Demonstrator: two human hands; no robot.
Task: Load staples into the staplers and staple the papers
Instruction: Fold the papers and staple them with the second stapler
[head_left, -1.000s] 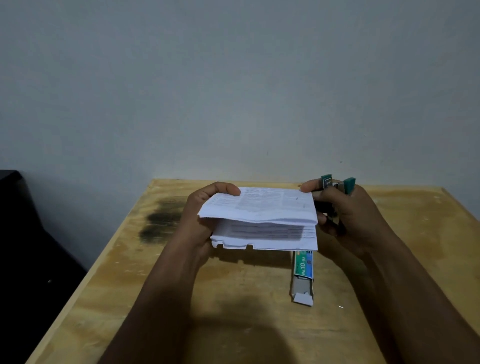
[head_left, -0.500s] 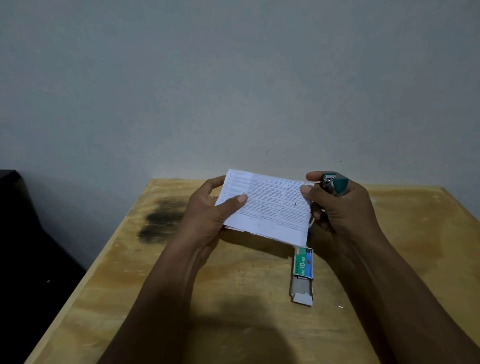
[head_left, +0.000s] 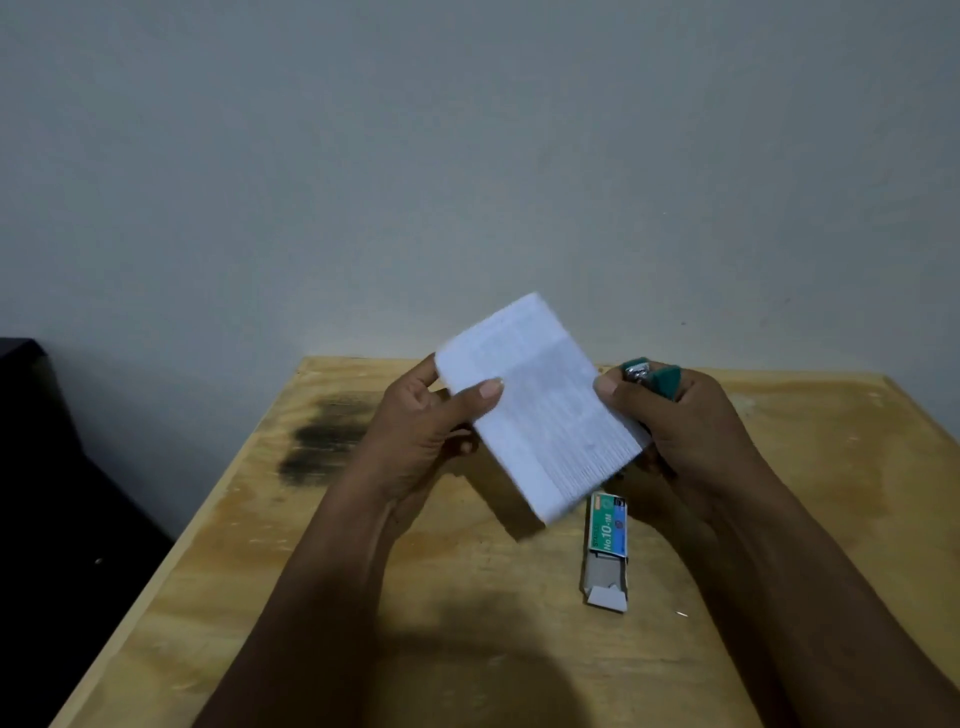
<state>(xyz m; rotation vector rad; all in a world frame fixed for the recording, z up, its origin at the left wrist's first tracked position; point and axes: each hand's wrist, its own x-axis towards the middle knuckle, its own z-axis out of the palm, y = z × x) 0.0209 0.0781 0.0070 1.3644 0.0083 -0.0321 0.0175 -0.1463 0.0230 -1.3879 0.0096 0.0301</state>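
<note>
Both hands are up over the bench (head_left: 363, 597). My left hand (head_left: 415, 441) pinches the folded papers (head_left: 540, 410) at their left edge, thumb on top. My right hand (head_left: 691, 436) is closed around a green stapler (head_left: 649, 376), its thumb pressing the papers' right edge. The papers are tilted and blurred. An opened staple box (head_left: 607, 545) lies on the bench just below them.

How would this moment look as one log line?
left hand: holds papers | right hand: green stapler, papers' edge | staple box: open, on table
</note>
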